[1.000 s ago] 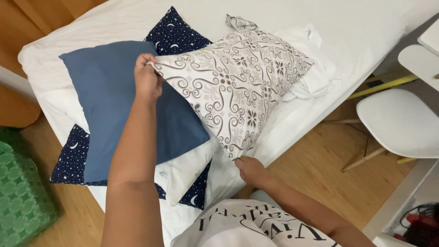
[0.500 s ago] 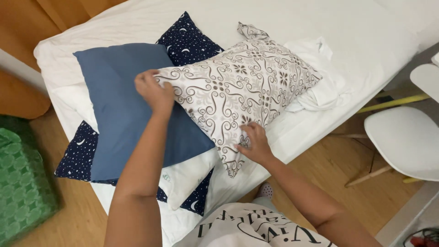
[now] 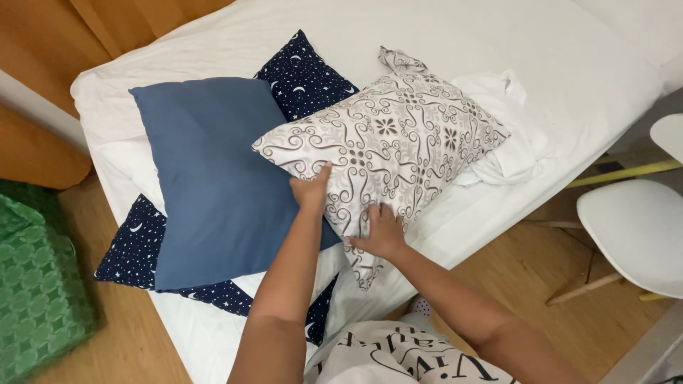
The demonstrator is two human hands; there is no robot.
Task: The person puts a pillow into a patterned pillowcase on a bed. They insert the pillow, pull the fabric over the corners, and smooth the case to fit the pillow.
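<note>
Seen from above, a person in a white printed shirt [image 3: 398, 363] leans over a bed [image 3: 498, 43], both bare forearms reaching forward. The right hand [image 3: 380, 231] lies flat, fingers spread and released, pressing the near edge of a patterned pillow [image 3: 391, 142] in white with brown scrollwork. The left hand [image 3: 311, 190], just beside it, curls its fingers onto the pillow's near-left edge; whether they pinch the fabric cannot be told. The pillow rests on the white sheet, its left corner overlapping a plain blue pillow [image 3: 206, 171], which lies on a navy star-and-moon pillow [image 3: 302, 71]. Judged from this pose, the pillow will settle best with even palm pressure along its near edge, so the filling spreads and the corners stay square. Beyond its right side lies a crumpled white cloth [image 3: 516, 135]. A green woven basket [image 3: 35, 284] stands on the wooden floor at left; a white chair [image 3: 633, 235] stands at right.
</note>
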